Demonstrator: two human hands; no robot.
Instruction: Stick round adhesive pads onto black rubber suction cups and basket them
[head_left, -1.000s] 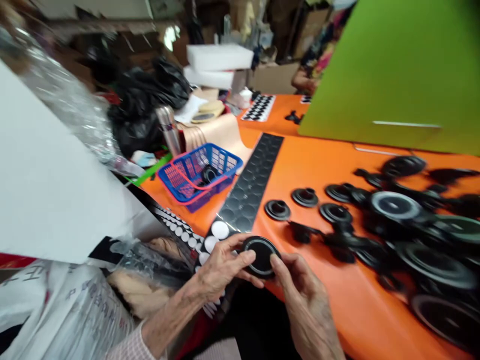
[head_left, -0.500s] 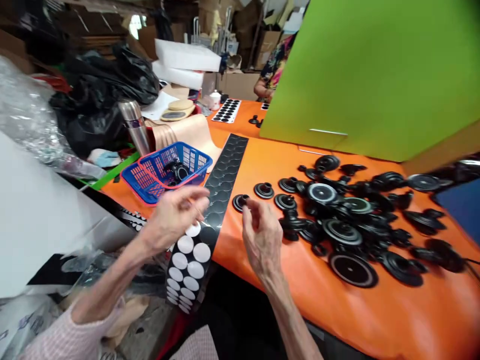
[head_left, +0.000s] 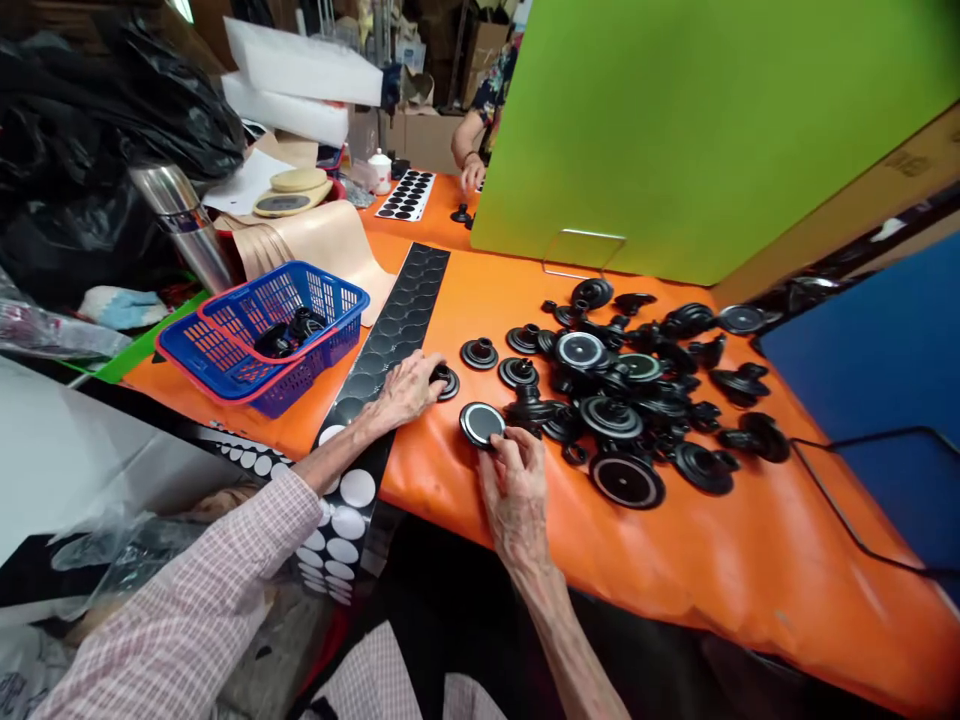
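Your left hand (head_left: 405,390) is curled over a small black fitting (head_left: 447,383), and your right hand (head_left: 514,490) grips the edge of a silver-ringed black disc (head_left: 481,424). Both things sit on the orange surface (head_left: 675,570), just apart.

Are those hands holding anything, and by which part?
The right hand seems to grip the near edge of a silver-rimmed black disc; the left hand seems to hold the flange of a black rubber fitting.

Co-worker's body (head_left: 495,90) hidden behind green panel (head_left: 675,130)
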